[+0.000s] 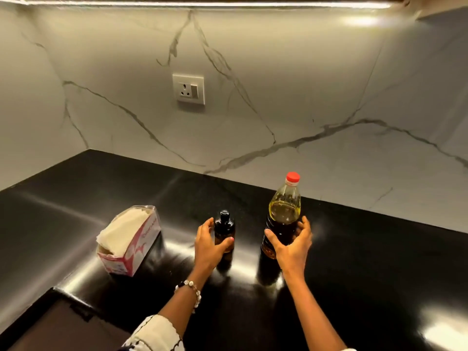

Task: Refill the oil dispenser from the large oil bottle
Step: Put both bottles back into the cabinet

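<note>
Tissue box (129,240) at 9 o'clock on black desk (367,249). Left hand (209,243) grip curled round oil dispenser (225,230), centre. Right hand (291,243) grip wrapped on large oil bottle (283,214), 3 o'clock; red cap (293,177) on. Risk: both capped, narrow dispenser neck, so overshoot spills on glossy desk.

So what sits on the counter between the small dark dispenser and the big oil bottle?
Nothing: in the head view, only bare black countertop separates the oil dispenser and the large oil bottle. Each is held by one hand.
</note>
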{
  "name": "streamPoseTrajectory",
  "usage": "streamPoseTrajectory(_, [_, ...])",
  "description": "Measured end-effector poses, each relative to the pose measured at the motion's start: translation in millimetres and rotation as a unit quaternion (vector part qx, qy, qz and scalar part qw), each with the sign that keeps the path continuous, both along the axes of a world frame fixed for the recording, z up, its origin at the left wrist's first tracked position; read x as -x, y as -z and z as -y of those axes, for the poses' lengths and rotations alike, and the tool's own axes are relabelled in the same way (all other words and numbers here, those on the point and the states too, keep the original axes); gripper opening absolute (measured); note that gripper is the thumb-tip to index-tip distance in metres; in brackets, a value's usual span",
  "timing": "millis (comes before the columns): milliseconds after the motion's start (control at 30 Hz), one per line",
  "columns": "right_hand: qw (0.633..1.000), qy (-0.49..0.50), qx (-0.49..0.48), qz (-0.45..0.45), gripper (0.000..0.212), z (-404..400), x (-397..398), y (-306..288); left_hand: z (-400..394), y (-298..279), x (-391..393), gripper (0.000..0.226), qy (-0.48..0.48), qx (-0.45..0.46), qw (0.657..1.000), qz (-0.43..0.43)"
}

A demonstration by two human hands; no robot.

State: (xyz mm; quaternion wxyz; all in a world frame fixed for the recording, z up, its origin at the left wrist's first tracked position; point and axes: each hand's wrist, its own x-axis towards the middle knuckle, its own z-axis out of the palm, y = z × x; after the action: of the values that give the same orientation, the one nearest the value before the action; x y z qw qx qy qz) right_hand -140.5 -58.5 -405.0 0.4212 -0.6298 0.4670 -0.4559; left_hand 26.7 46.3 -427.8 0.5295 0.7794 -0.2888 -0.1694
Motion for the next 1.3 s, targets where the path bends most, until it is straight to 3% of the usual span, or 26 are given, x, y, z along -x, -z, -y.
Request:
streamPoseTrajectory(200, [0.999, -0.027, -0.034, 0.016, 0.105, 23, -16, 21, 20, 19, -13, 0.066, 0.039, -0.027, 0.998, -0.035])
streamPoseTrajectory(467, [1.0, -0.018, 0.013, -0.001, 0.083, 31, -25, 3, 33, 11, -18, 0.045, 0.026, -0.003, 0.999, -0.03])
streamPoseTrajectory(733, [0.997, -0.075, 0.033, 0.001, 0.083, 27, -29, -34, 39, -24, -26, 0.047, 0.102, 0.035, 0.991, -0.08])
streamPoseTrajectory(933, [0.986, -0.099, 0.125, 0.04, 0.082, 27, -24, -131, 37, -119, -32, 0.048, 0.153, 0.124, 0.979, -0.054])
streamPoseTrajectory(1033, [0.977, -0.113, 0.174, 0.052, 0.08, 23, -16, -196, 35, -184, -31, 0.034, 0.169, 0.176, 0.969, -0.042])
streamPoseTrajectory(1300, [0.956, -0.12, 0.235, 0.129, 0.084, 10, 1, -363, 35, -359, -22, 0.021, 0.153, 0.306, 0.94, -0.013])
